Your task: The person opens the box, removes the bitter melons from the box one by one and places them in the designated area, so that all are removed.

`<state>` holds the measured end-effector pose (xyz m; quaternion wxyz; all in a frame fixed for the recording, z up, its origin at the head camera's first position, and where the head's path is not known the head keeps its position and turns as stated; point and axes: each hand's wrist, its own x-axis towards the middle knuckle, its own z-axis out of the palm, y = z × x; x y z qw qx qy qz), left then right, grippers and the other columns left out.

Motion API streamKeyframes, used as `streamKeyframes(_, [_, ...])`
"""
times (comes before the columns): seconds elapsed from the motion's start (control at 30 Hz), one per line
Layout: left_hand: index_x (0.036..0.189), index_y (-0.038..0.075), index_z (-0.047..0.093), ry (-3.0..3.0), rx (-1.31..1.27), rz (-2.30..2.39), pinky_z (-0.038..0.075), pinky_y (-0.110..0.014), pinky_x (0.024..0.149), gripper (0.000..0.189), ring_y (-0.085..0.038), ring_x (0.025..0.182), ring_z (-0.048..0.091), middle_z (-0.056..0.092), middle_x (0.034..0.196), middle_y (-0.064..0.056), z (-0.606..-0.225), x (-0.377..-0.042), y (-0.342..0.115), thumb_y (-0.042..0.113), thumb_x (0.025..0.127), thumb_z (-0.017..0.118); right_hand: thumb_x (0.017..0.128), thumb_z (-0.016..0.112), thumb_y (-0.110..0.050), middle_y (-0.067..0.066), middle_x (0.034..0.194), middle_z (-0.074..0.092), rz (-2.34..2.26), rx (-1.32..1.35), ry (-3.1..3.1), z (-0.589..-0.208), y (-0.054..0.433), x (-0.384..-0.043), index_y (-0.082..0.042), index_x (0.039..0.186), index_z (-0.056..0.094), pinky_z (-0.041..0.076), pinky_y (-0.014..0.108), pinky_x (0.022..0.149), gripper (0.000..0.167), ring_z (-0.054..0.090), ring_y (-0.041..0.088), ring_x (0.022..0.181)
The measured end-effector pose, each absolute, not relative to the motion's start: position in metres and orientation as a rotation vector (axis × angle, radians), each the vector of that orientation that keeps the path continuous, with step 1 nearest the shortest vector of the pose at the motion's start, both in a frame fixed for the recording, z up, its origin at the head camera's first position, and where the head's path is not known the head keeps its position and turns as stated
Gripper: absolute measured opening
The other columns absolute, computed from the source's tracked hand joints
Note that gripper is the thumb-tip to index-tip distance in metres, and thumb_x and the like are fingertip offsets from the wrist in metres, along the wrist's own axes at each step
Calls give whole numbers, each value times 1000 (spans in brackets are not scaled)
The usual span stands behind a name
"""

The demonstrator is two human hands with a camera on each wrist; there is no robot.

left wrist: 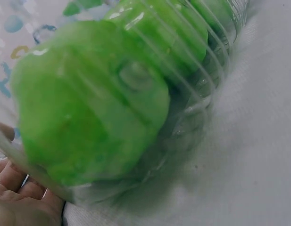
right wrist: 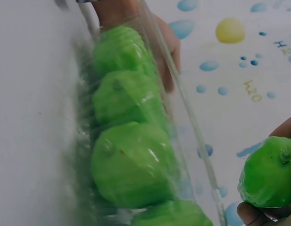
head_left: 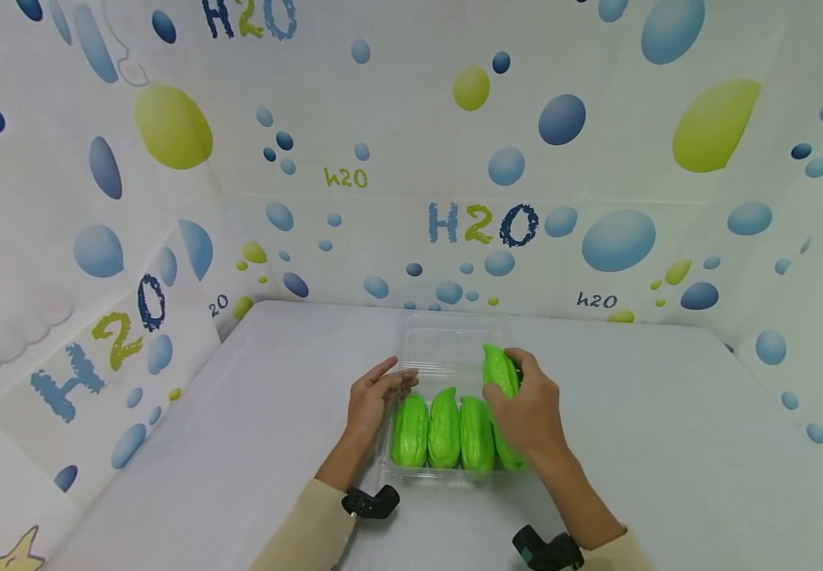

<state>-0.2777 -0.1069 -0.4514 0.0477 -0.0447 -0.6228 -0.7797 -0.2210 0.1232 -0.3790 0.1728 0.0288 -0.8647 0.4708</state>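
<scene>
White tabletop (head_left: 654,412) spreads right of the grip.
Right hand (head_left: 531,404) holds a green gourd (head_left: 500,369); left hand (head_left: 374,401), fingers relaxed, lies along the box rim (head_left: 447,474).

Four glossy, ridged green vegetables (head_left: 443,432) lie side by side in a clear plastic box (head_left: 419,473), its lid (head_left: 447,342) open at the far side. A fifth vegetable (head_left: 499,366), pointed end away, is gripped by the right hand (head_left: 531,408).

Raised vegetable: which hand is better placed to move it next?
Probably the right hand: it grips the raised vegetable, while the left hand is at the left edge of the clear box.
</scene>
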Motion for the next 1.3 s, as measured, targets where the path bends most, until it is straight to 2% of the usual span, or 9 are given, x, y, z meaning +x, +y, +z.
streamKeyframes(0.47, [149, -6, 43, -1867, -112, -2410, 56, -36, 97, 50, -26, 106, 73, 71, 121, -22, -451, -279, -106, 6, 101, 54, 92, 57, -18, 16, 123, 65, 1287, -25, -2448, -375, 146, -230, -2, 140, 49, 53, 38, 79, 51, 62, 27, 98])
streamKeyframes(0.83, [149, -6, 43, -1846, -105, -2429, 57, -33, 95, 51, -21, 102, 74, 71, 120, -21, -450, -278, -105, 4, 100, 54, 92, 58, -19, 19, 130, 62, 1288, -102, -2455, -383, 156, -237, 0, 141, 48, 52, 45, 89, 53, 61, 31, 107])
streamKeyframes(1.3, [148, -7, 44, -1847, -93, -2423, 57, -34, 96, 50, -20, 101, 74, 72, 119, -20, -450, -279, -105, 5, 101, 54, 91, 58, -19, 20, 126, 63, 1277, -174, -2448, -384, 167, -242, 0, 139, 50, 51, 43, 84, 52, 59, 32, 103])
